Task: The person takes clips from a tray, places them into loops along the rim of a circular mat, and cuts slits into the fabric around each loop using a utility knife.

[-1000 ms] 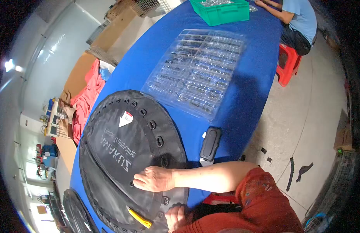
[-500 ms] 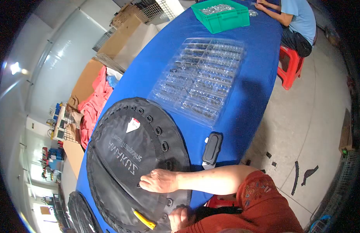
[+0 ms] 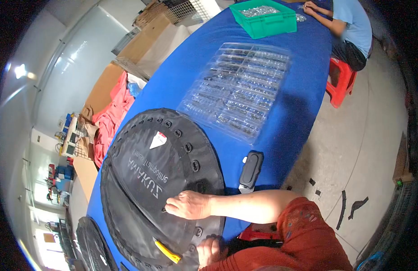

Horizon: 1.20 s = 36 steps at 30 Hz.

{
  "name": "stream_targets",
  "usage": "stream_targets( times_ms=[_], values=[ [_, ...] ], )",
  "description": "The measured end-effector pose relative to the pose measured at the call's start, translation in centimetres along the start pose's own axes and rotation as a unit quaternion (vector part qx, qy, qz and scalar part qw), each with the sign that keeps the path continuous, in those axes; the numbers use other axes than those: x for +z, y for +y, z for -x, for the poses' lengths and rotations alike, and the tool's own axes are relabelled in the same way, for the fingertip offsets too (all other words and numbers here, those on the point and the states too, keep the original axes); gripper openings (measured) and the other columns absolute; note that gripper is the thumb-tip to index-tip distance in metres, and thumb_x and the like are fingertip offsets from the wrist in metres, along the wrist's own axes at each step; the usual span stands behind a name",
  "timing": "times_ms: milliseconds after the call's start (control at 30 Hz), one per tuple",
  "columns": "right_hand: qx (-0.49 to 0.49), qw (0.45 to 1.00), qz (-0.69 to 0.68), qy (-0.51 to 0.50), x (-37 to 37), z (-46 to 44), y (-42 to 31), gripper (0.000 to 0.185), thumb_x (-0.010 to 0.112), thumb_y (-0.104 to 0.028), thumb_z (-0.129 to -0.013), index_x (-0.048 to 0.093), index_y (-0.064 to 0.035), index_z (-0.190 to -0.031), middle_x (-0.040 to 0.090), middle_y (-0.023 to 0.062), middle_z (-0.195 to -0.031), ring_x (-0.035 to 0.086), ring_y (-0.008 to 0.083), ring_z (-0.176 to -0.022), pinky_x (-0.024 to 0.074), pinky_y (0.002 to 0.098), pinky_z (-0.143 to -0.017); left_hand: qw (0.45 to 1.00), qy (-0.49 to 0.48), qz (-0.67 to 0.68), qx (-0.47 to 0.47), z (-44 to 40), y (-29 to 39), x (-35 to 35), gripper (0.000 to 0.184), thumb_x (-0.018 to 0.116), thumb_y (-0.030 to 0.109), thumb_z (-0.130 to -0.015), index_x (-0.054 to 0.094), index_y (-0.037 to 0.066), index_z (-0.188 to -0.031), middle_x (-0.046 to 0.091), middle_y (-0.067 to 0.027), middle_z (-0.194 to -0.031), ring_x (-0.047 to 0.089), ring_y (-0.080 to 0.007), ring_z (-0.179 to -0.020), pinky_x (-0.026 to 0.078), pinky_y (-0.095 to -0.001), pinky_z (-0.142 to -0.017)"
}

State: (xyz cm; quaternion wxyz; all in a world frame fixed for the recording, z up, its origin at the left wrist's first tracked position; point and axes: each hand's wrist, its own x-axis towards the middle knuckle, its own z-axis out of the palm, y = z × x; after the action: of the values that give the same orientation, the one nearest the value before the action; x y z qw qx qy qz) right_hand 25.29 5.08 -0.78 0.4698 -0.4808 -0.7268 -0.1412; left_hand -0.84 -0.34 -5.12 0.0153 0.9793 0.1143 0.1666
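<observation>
- table point(image 3: 292, 58): blue, mat's lying on it
- mat point(image 3: 139, 156): round, black, seam across, pale lettering, oval fittings round the rim
- right hand point(image 3: 190, 205): on the mat, fingers curled, can't tell if gripping
- left hand point(image 3: 211, 251): at the rim, grip unclear
- yellow tool point(image 3: 167, 251): on the mat
- white tag point(image 3: 159, 140)

On my remote feed, the mat point(image 3: 141, 198) lies at the table's point(image 3: 303, 58) near end, a cutter point(image 3: 167, 251) on it. Right of the mat I see a bladed tool point(image 3: 252, 168); behind the mat, a compartment tray point(image 3: 236, 90), then, farther back, a bin point(image 3: 274, 25). Left of the mat, off the table, lies cloth point(image 3: 110, 126).
</observation>
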Motion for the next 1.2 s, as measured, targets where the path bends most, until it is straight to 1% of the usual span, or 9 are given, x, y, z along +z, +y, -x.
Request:
stream_targets(
  times_ms=[167,600,800,900,967,1000,1033,1067,1200],
  values=[
    [0.011,1.000,-0.014,-0.004,0.4,0.2,0.2,0.017,0.060,-0.016,-0.094,0.061,-0.0021,-0.104,0.057,0.0101,-0.096,0.066,0.0232,-0.075,0.0538,0.0359,-0.066,0.996,0.058,-0.058,0.046,-1.6,0.0,0.2,0.047,0.080,0.037,-0.082,0.064,0.009,-0.116,0.064,-0.0118,-0.108,0.063,-0.0321,-0.092,0.054,-0.0436,-0.077],
    [0.112,0.993,-0.032,0.027,-0.3,-0.4,-1.0,0.017,0.071,-0.019,-0.095,0.064,-0.0060,-0.103,0.065,0.0086,-0.105,0.071,0.0262,-0.081,0.0599,0.0381,-0.072,0.987,0.107,-0.079,0.092,-3.4,0.0,0.5,0.039,0.073,0.016,-0.087,0.054,0.010,-0.120,0.066,-0.0061,-0.110,0.065,-0.0223,-0.093,0.050,-0.0374,-0.077],
    [0.039,0.999,0.038,-0.005,-5.4,-3.4,-3.5,0.016,0.076,-0.016,-0.087,0.074,-0.0059,-0.099,0.072,0.0049,-0.112,0.071,0.0169,-0.101,0.0597,0.0305,-0.074,0.988,0.083,-0.078,0.103,-3.1,-0.2,0.5,0.034,0.068,0.020,-0.091,0.056,0.008,-0.120,0.066,-0.0068,-0.111,0.065,-0.0210,-0.093,0.050,-0.0360,-0.079],
    [0.010,0.992,0.127,0.000,-10.2,-4.5,-0.6,0.013,0.080,-0.010,-0.082,0.076,-0.0055,-0.093,0.074,0.0111,-0.108,0.074,0.0235,-0.091,0.0613,0.0335,-0.072,0.987,0.084,-0.077,0.113,-3.0,-0.6,0.6,0.035,0.066,0.020,-0.091,0.056,0.006,-0.121,0.065,-0.0080,-0.112,0.064,-0.0216,-0.095,0.050,-0.0355,-0.081],
    [0.067,0.981,0.182,0.003,-14.2,-4.5,3.0,0.010,0.078,-0.013,-0.090,0.074,-0.0062,-0.096,0.074,0.0119,-0.103,0.073,0.0277,-0.091,0.0596,0.0358,-0.077,0.988,0.081,-0.067,0.114,-3.1,-0.3,0.3,0.036,0.066,0.020,-0.090,0.057,0.006,-0.121,0.065,-0.0088,-0.113,0.064,-0.0221,-0.096,0.050,-0.0353,-0.081],
    [0.240,0.962,0.116,0.053,-15.8,-4.3,4.6,0.011,0.076,-0.014,-0.092,0.073,-0.0057,-0.100,0.074,0.0120,-0.106,0.072,0.0260,-0.094,0.0578,0.0355,-0.082,0.991,0.068,-0.048,0.103,-3.3,-0.1,-0.3,0.035,0.065,0.020,-0.090,0.057,0.006,-0.121,0.064,-0.0091,-0.114,0.064,-0.0223,-0.097,0.050,-0.0353,-0.081],
    [0.148,0.967,0.198,0.060,-18.1,-4.4,7.9,0.015,0.072,-0.020,-0.095,0.072,-0.0056,-0.100,0.072,0.0132,-0.101,0.071,0.0275,-0.092,0.0570,0.0373,-0.078,0.994,0.055,-0.028,0.092,-3.4,0.1,-0.5,0.035,0.065,0.019,-0.090,0.057,0.006,-0.121,0.063,-0.0095,-0.114,0.063,-0.0226,-0.098,0.050,-0.0354,-0.081],
    [0.283,0.935,0.194,0.093,-19.6,-4.1,9.7,0.016,0.072,-0.021,-0.095,0.072,-0.0060,-0.100,0.071,0.0142,-0.103,0.070,0.0293,-0.092,0.0564,0.0383,-0.080,0.994,0.055,-0.024,0.090,-3.2,0.2,-0.3,0.035,0.065,0.019,-0.090,0.057,0.006,-0.121,0.063,-0.0095,-0.114,0.063,-0.0226,-0.098,0.050,-0.0354,-0.081],
    [0.316,0.881,0.347,0.058,-25.5,-2.3,18.8,0.017,0.071,-0.024,-0.094,0.072,-0.0084,-0.101,0.068,0.0139,-0.105,0.068,0.0334,-0.096,0.0548,0.0443,-0.083,0.993,0.061,-0.033,0.095,-3.0,0.1,0.2,0.037,0.065,0.018,-0.088,0.057,0.005,-0.122,0.060,-0.0108,-0.117,0.062,-0.0247,-0.101,0.051,-0.0381,-0.082]
  ],
)
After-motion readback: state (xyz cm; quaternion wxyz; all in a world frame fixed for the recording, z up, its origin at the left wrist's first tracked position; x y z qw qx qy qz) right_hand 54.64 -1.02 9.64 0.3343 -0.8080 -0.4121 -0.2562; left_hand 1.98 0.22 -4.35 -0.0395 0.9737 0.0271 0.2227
